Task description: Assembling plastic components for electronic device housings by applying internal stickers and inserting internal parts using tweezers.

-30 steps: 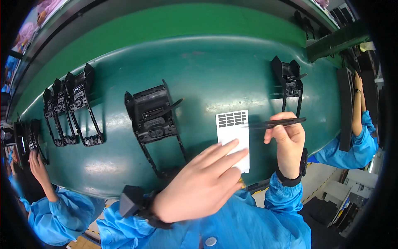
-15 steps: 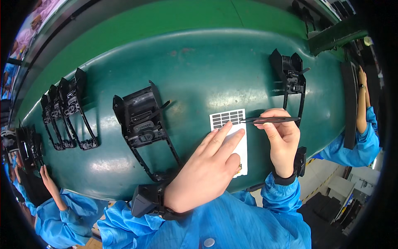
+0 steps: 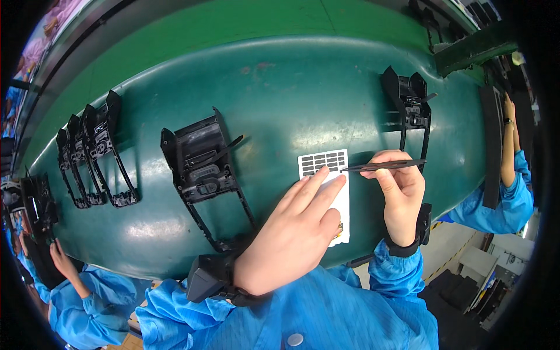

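Note:
A white sheet (image 3: 343,201) with rows of small dark rectangular stickers lies on the green table. My left hand (image 3: 294,227) rests over it, fingers stretched out, fingertips touching the sheet just below the stickers. In my right hand (image 3: 402,189) is a pair of black tweezers (image 3: 392,165), pinched between thumb and fingers. The tips of the tweezers point left, at the right edge of the sticker rows. Whether they grip a sticker is too small to tell. To the left of my left hand lies a black plastic frame (image 3: 204,178) with two long legs.
Several similar black frames (image 3: 100,140) stand in a row at the left of the green table (image 3: 280,93). Another black frame (image 3: 411,102) lies at the right, beyond my right hand. Co-workers in blue sleeves (image 3: 96,303) sit on both sides. A green bar (image 3: 475,49) juts in at far right.
Both hands and the sheet hold nearly the same place. The tweezers have tilted a little, their rear end now slightly higher. The whole view has shifted slightly.

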`<state>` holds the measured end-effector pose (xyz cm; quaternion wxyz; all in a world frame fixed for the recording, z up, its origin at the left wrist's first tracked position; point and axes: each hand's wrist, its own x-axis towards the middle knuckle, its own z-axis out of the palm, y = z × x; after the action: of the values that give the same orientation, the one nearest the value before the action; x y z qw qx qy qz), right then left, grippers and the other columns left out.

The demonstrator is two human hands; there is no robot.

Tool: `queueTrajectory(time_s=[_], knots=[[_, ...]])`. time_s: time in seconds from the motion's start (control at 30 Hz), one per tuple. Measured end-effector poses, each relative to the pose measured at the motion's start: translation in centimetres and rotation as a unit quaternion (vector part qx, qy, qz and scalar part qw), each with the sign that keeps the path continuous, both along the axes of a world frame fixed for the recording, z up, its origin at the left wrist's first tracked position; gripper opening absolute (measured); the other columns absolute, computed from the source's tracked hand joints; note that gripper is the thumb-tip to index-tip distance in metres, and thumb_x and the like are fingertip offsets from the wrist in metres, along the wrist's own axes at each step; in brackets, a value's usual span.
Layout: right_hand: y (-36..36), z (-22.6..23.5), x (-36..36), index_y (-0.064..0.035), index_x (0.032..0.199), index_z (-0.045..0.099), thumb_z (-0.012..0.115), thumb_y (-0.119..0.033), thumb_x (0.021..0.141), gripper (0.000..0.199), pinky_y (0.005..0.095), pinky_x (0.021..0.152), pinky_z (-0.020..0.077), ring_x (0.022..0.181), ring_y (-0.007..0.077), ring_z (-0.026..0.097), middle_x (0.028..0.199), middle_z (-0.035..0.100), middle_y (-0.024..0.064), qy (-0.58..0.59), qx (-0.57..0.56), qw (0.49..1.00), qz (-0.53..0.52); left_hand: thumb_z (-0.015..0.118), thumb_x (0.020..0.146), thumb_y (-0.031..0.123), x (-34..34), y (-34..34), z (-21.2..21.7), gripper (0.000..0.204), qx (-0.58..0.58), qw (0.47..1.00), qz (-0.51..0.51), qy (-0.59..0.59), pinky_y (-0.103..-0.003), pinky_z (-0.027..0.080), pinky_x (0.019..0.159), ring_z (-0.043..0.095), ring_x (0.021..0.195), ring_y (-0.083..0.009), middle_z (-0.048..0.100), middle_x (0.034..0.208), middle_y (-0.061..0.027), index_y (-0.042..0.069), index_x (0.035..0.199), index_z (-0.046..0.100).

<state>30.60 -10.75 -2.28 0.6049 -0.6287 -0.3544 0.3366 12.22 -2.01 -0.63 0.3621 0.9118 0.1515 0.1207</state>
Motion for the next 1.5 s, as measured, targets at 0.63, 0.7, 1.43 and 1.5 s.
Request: queueTrajectory(time_s=[0.63,0.7,1.43,1.5], knots=[[5.2,4.8,-8.6,0.0057,0.107,0.053,0.057,0.000,0.090,0.019,0.0270,0.064,0.0538,0.072,0.0191,0.066,0.092,0.061,0.0132,0.118,0.037,0.990,0.071,0.046,0.096,0.011,-13.2,2.3,1.7,0.020,-0.311,0.909,0.264,-0.092,-0.029,0.052,0.070,0.067,0.081,-0.0175,0.068,0.096,-0.0182,-0.006,0.092,0.056],[6.1,4.6,-10.4,0.0058,0.108,0.054,0.057,0.001,0.090,0.019,0.0268,0.067,0.0542,0.075,0.0190,0.067,0.098,0.060,0.0140,0.130,0.044,0.985,0.108,0.047,0.096,0.011,-13.6,2.3,1.1,0.020,-0.330,0.895,0.278,-0.111,-0.027,0.051,0.074,0.066,0.084,-0.0171,0.068,0.099,-0.0177,-0.006,0.093,0.057],[7.7,1.7,-14.0,0.0037,0.108,0.052,0.055,0.000,0.092,0.017,0.0235,0.065,0.0518,0.078,0.0184,0.066,0.105,0.054,0.0159,-0.053,0.050,0.982,0.174,0.055,0.089,0.004,-14.1,3.1,-1.1,0.011,-0.304,0.900,0.255,-0.177,-0.028,0.052,0.067,0.068,0.074,-0.0205,0.069,0.090,-0.0170,-0.004,0.083,0.059],[7.7,1.7,-13.9,0.0035,0.108,0.052,0.055,0.000,0.092,0.017,0.0234,0.065,0.0516,0.079,0.0184,0.066,0.105,0.054,0.0161,-0.055,0.047,0.982,0.177,0.055,0.089,0.004,-14.1,3.1,-1.0,0.011,-0.305,0.901,0.256,-0.175,-0.028,0.052,0.067,0.068,0.074,-0.0207,0.069,0.090,-0.0170,-0.004,0.084,0.059]])
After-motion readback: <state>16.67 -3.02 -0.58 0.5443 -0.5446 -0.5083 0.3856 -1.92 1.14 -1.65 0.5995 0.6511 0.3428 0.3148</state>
